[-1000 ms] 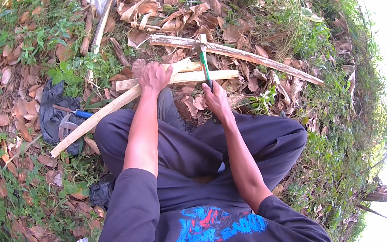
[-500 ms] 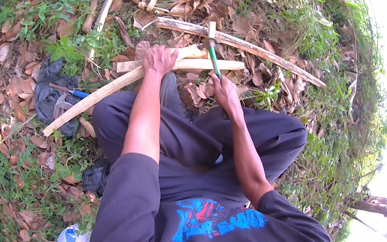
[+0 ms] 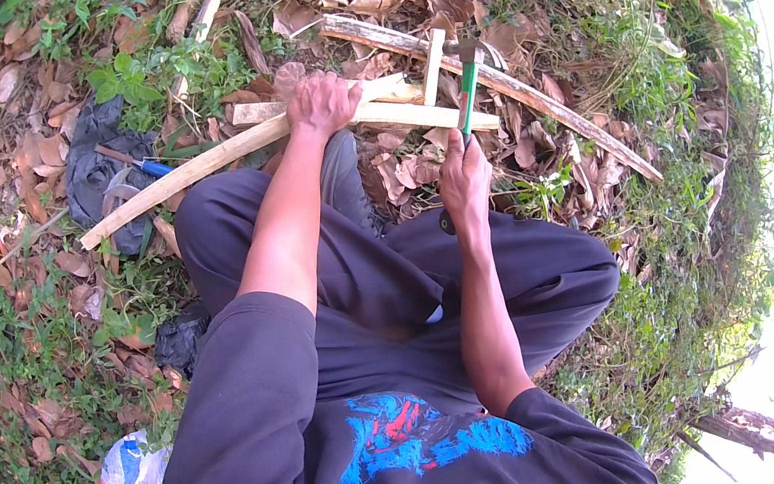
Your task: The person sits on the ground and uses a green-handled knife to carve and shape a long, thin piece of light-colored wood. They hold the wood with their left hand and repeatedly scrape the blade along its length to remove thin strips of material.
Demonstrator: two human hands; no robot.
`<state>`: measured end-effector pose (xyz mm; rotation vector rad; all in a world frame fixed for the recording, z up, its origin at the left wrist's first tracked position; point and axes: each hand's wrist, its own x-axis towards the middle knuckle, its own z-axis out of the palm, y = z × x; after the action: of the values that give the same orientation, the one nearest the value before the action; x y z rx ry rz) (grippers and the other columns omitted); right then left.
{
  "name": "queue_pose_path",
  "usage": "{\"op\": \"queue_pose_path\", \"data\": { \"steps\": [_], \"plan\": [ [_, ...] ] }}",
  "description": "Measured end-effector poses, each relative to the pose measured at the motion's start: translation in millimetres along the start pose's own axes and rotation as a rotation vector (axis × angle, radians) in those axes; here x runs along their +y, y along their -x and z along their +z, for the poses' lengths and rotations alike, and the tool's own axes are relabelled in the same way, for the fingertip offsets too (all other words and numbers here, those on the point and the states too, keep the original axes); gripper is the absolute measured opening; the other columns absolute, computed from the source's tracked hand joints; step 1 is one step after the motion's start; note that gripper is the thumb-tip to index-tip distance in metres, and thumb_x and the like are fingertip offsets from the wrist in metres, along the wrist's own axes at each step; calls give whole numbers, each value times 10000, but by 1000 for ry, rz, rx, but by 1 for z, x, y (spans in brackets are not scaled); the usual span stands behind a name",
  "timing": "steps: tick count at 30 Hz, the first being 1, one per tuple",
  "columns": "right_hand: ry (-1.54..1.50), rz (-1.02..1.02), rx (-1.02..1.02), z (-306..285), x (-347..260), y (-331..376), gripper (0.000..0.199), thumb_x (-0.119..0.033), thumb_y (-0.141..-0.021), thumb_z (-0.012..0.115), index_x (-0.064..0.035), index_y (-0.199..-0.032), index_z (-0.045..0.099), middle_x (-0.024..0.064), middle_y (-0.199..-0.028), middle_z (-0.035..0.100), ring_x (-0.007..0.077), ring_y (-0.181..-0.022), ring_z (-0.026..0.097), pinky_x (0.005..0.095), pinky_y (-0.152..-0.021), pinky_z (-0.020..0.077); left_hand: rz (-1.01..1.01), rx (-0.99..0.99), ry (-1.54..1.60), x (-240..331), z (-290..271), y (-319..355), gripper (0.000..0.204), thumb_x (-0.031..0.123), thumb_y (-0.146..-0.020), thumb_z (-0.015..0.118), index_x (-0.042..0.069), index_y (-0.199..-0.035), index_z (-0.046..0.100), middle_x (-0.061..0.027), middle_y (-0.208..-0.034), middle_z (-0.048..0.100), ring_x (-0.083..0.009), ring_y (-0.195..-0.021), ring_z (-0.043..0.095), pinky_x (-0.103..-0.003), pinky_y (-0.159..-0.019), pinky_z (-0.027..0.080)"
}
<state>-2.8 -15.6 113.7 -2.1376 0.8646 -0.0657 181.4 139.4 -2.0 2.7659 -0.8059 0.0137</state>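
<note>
The left hand presses down on the long pale stick lying on the leafy ground, so it stays put. The right hand grips a green-handled hammer raised above the stick.

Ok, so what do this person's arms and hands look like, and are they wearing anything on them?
Both forearms are bare from the elbow down, with no gloves on the left hand or the right hand. No watch, ring or band shows. The upper arms are covered by the short sleeves of a dark grey T-shirt with a blue and red print on its front.
</note>
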Motion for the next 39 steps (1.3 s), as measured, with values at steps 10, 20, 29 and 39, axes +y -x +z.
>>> {"op": "queue_pose_path", "data": {
  "steps": [10,20,29,39],
  "plan": [
    [-53,100,-14,-20,-29,-12,521,-420,-1048,430,63,-943,595,264,-713,635,405,-613,632,537,-576,466,-17,-79,-11,5,-8,-1,482,458,-982,438,106,-847,738,-108,-930,711,-276,-839,678,-426,-748,545],
    [183,-3,-164,9,15,-25,485,-396,-1033,462,60,-935,599,326,-788,637,522,-734,610,577,-627,446,134,135,13,0,0,-4,341,311,-946,515,83,-785,711,-90,-911,715,-265,-869,673,-428,-792,550],
    [244,-24,-143,7,-1,-12,504,-373,-1036,455,92,-901,594,314,-739,615,488,-705,613,556,-653,451,40,48,35,2,2,-5,435,377,-965,461,102,-763,731,-52,-958,712,-249,-919,661,-417,-828,547],
    [163,-39,-128,-9,-23,-15,486,-352,-1042,433,72,-873,599,343,-802,617,504,-804,623,572,-704,445,40,10,45,-6,7,-5,373,340,-949,487,92,-793,718,-100,-880,706,-265,-837,691,-448,-729,572]
  ]
}}
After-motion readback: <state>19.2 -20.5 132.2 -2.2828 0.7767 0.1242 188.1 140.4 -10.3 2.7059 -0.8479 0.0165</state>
